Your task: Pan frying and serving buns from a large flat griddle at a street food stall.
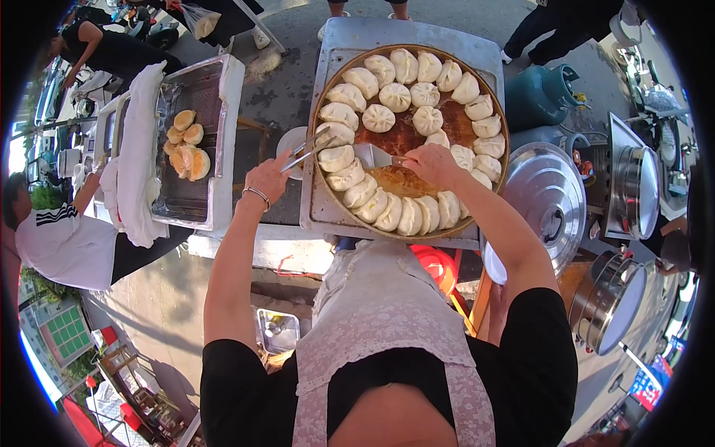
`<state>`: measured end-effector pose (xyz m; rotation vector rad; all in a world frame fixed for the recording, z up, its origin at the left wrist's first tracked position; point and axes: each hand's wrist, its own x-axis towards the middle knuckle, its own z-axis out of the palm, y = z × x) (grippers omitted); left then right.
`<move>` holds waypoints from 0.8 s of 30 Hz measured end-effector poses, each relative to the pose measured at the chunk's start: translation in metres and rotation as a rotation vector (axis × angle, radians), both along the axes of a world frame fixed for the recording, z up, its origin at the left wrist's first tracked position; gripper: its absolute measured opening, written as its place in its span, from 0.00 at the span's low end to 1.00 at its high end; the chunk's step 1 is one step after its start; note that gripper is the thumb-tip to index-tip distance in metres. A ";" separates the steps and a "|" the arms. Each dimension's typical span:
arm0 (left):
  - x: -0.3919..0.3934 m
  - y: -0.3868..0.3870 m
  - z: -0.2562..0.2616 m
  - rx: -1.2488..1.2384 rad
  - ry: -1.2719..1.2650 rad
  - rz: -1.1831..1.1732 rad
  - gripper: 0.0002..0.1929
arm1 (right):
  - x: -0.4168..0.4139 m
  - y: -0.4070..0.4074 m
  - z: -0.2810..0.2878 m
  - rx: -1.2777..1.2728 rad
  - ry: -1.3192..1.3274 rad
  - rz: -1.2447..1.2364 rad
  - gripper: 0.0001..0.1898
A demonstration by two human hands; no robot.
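Observation:
A wide round pan [405, 181] stands before me, its rim ringed with pale pleated dumplings [361, 191]. Several round pleated buns [394, 97] lie further in, on the browned, oily base. Metal tongs [306, 148] are in my left hand [268, 180], at the pan's left edge; their tips are apart over a dumpling [335, 134]. My right hand [435, 166] grips the handle of a metal spatula [373, 156], whose blade lies low over the pan beside the left row of dumplings. Whether the blade touches one is unclear.
On the left, an insulated box [228, 139] holds browned buns [192, 162] beside a white cloth [139, 151]. A large metal lid [544, 207] leans at the right, near a green gas cylinder [533, 96] and steel steamers [609, 302]. A person in a white shirt [67, 240] is at far left.

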<state>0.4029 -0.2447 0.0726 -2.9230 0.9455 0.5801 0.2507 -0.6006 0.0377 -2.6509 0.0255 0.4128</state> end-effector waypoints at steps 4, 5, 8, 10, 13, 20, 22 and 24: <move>-0.008 0.024 -0.001 -0.268 0.188 0.048 0.27 | 0.026 -0.032 -0.009 0.095 0.041 0.002 0.14; -0.014 0.030 -0.002 -0.262 0.187 0.044 0.27 | 0.036 -0.035 -0.006 0.072 0.062 0.024 0.14; -0.032 0.043 -0.008 -0.185 0.093 -0.034 0.28 | 0.062 -0.036 0.006 0.064 0.033 0.130 0.13; -0.041 0.041 -0.008 -0.173 0.069 -0.017 0.28 | 0.075 -0.034 0.015 0.073 0.051 0.160 0.13; -0.049 0.038 -0.006 -0.156 0.021 -0.028 0.28 | 0.087 -0.041 0.015 0.090 0.046 0.215 0.12; -0.048 0.023 0.003 -0.217 -0.079 -0.086 0.27 | 0.087 -0.071 0.027 0.266 0.024 0.249 0.15; -0.047 0.016 0.005 -0.257 -0.083 -0.122 0.27 | 0.072 -0.079 0.038 0.289 0.084 0.183 0.15; -0.046 0.004 0.005 -0.305 -0.084 -0.169 0.28 | 0.049 -0.093 0.046 0.340 0.153 0.078 0.15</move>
